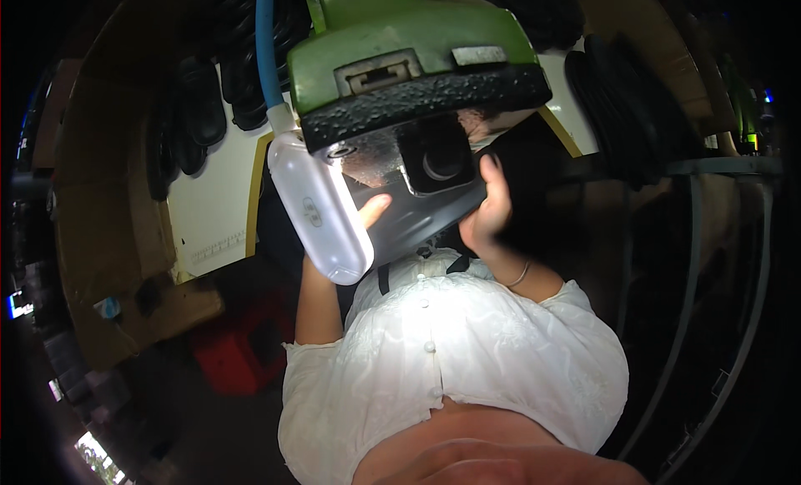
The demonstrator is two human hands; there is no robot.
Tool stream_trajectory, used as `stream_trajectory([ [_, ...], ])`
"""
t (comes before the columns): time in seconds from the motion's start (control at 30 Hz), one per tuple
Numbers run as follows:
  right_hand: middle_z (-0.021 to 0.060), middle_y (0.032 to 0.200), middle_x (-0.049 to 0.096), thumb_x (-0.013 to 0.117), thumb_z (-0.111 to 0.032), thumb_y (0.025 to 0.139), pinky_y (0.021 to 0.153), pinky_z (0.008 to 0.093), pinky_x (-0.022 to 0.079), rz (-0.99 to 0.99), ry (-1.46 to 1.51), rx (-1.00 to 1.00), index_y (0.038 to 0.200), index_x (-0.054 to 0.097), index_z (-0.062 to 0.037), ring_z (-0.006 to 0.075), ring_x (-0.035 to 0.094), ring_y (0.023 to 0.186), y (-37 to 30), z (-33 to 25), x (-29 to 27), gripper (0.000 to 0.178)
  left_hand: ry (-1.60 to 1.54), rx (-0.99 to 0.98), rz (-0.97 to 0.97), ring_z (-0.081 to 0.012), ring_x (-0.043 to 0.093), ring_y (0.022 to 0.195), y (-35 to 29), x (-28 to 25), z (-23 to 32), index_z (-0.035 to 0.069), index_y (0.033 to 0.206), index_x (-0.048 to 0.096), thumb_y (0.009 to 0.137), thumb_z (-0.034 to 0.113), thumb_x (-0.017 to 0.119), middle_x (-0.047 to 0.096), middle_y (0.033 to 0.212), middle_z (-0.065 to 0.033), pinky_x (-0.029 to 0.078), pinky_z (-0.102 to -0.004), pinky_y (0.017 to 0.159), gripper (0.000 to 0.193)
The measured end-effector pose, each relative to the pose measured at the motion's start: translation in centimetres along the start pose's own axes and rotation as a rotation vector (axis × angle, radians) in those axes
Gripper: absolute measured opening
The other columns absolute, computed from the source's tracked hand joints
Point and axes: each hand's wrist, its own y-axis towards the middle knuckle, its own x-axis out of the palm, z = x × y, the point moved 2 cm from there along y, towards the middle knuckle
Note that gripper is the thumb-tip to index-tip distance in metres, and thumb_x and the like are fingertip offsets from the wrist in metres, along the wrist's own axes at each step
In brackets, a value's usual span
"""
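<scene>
A green machine head (409,35) with a black textured lower edge looms over my hands. Below its metal underside is a smooth dark grey piece (417,226), somewhat shiny; its exact kind cannot be made out. At its left side my left hand (375,210) shows only a thumb laid on it, the fingers hidden behind a white oblong lamp (321,210). My right hand (488,214) grips the piece's right edge, thumb pointing up and fingers out of sight beneath. Both hands are closed on this piece. The machine head hides its far part.
On the left, black sole-shaped pieces (200,101) lie on a pale work surface (209,210) with a ruler scale, bordered by cardboard (108,201). More black pieces (626,101) lie at right. A blue tube (267,43) rises from the lamp. A red object (238,351) stands lower left.
</scene>
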Motion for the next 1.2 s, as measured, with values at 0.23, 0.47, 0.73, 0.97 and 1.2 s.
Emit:
stream_trajectory([
  [0.23,0.0080,0.118,0.050,0.047,-0.021,0.092,0.093,0.0249,0.035,-0.424,-0.456,0.044,0.130,0.034,0.0032,0.0120,0.047,0.107,-2.1,1.7,1.4,0.047,-0.052,-0.209,-0.129,-0.0204,0.053,0.078,-2.4,-3.3,-5.1,0.000,0.078,0.060,0.069,0.027,0.073,0.059,0.076,-0.0073,0.040,-0.0320,0.076,0.032],
  [0.47,0.0090,0.122,0.047,0.053,-0.012,0.085,0.097,0.0292,0.033,-0.748,-0.775,0.100,0.133,0.031,-0.0004,0.0149,0.043,0.111,1.2,-1.3,3.2,0.054,0.037,0.051,-0.193,-0.0257,0.055,0.084,-7.5,1.3,-8.1,0.002,0.083,0.061,0.076,0.036,0.067,0.060,0.079,-0.0089,0.041,-0.0375,0.082,0.036],
  [0.73,0.0115,0.121,0.050,0.064,-0.017,0.078,0.095,0.0296,0.036,-0.860,-0.927,0.117,0.131,0.033,0.0009,0.0176,0.048,0.108,3.5,-3.2,4.5,0.064,-0.095,0.200,-0.312,-0.0255,0.059,0.085,-6.1,6.9,-1.1,0.005,0.086,0.064,0.075,0.026,0.068,0.065,0.088,-0.0101,0.039,-0.0387,0.083,0.024],
  [0.97,0.0106,0.109,0.060,0.069,-0.028,0.075,0.087,0.0311,0.043,-0.952,-1.138,0.168,0.115,0.054,-0.0041,0.0207,0.056,0.100,3.6,-2.4,6.1,0.048,-0.270,0.048,-0.359,-0.0215,0.059,0.065,-6.8,9.4,0.1,0.000,0.083,0.063,0.075,0.010,0.069,0.062,0.073,-0.0084,0.045,-0.0312,0.062,0.013],
  [1.2,0.0173,0.083,0.063,0.055,-0.051,0.080,0.070,0.0383,0.048,-1.043,-1.676,0.076,0.101,0.061,-0.0045,0.0325,0.062,0.080,4.2,-2.6,4.3,0.051,-0.021,-0.069,-0.386,-0.0214,0.060,0.069,-6.6,8.9,-0.7,0.000,0.090,0.062,0.078,0.017,0.067,0.063,0.079,-0.0117,0.046,-0.0323,0.064,0.021],
])
